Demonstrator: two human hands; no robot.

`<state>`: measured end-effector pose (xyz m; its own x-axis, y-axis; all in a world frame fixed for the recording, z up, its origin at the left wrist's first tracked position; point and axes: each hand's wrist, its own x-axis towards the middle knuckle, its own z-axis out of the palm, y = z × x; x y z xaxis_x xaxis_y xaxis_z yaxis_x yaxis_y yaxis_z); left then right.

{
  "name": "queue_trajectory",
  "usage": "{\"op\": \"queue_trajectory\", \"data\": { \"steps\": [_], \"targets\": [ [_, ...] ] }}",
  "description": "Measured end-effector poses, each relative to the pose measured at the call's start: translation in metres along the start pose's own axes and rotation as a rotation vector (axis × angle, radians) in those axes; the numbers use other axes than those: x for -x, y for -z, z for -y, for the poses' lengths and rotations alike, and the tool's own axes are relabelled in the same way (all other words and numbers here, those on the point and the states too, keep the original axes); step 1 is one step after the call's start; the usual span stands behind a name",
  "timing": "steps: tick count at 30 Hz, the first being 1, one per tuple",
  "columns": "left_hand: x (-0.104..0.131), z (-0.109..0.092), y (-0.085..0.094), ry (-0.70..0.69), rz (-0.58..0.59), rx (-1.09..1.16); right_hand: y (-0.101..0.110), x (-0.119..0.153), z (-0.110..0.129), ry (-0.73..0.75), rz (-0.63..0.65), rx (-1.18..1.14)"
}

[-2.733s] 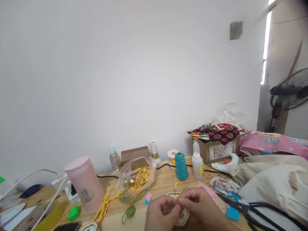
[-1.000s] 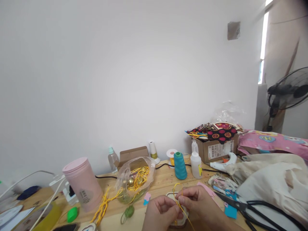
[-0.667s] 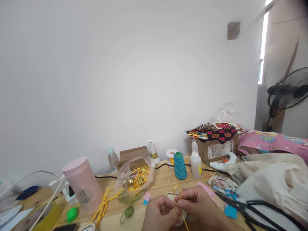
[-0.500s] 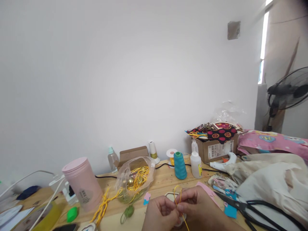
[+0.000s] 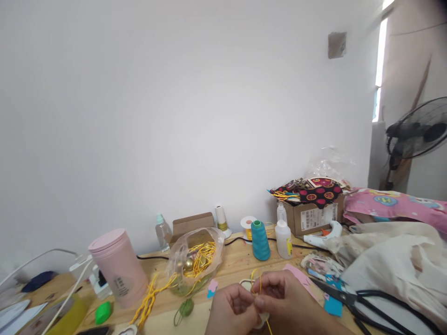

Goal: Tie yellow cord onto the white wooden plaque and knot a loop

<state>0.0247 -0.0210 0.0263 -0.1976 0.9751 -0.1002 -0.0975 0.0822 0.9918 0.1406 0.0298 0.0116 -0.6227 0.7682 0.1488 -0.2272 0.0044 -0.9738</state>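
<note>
Both hands meet at the bottom centre, over a small pale, rounded piece (image 5: 245,282) that they mostly cover. Yellow cord (image 5: 255,275) rises in a loop above the fingertips, and its loose end hangs down below them. My left hand (image 5: 233,309) is closed, fingertips pinched at the pale piece and the cord. Thumb and forefinger of my right hand (image 5: 279,298) pinch the yellow cord. The exact crossing of the cord is hidden between the fingers.
Behind the hands stand a teal thread cone (image 5: 260,242) and a glue bottle (image 5: 283,239). Large black scissors (image 5: 352,298) lie at right. A plastic bag (image 5: 195,258) of yellow cord and gold bells, plus a pink canister (image 5: 118,270), are at left. A carton (image 5: 314,216) backs the table.
Both hands stay pinched together in nearly the same place. The cord's loop and hanging end have shifted slightly, and the whole view has moved a little.
</note>
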Motion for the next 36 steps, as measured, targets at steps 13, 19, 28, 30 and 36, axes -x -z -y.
{"op": "queue_trajectory", "data": {
  "steps": [13,19,28,30,36],
  "targets": [
    [0.004,-0.01,0.0,0.005,0.066,0.072,0.006,0.001,0.008,-0.042,0.05,-0.063],
    [0.002,-0.009,0.003,-0.003,0.063,0.103,0.004,0.001,0.013,-0.005,0.013,-0.024],
    [0.0,-0.009,0.009,-0.029,0.132,0.167,0.003,0.002,0.01,0.021,0.079,-0.065],
    [-0.001,-0.008,0.009,-0.004,0.132,0.177,0.003,0.002,0.01,0.017,0.087,-0.08],
    [-0.005,0.001,0.01,-0.027,0.109,0.157,0.003,0.002,0.008,0.015,0.123,-0.132]
  ]
}}
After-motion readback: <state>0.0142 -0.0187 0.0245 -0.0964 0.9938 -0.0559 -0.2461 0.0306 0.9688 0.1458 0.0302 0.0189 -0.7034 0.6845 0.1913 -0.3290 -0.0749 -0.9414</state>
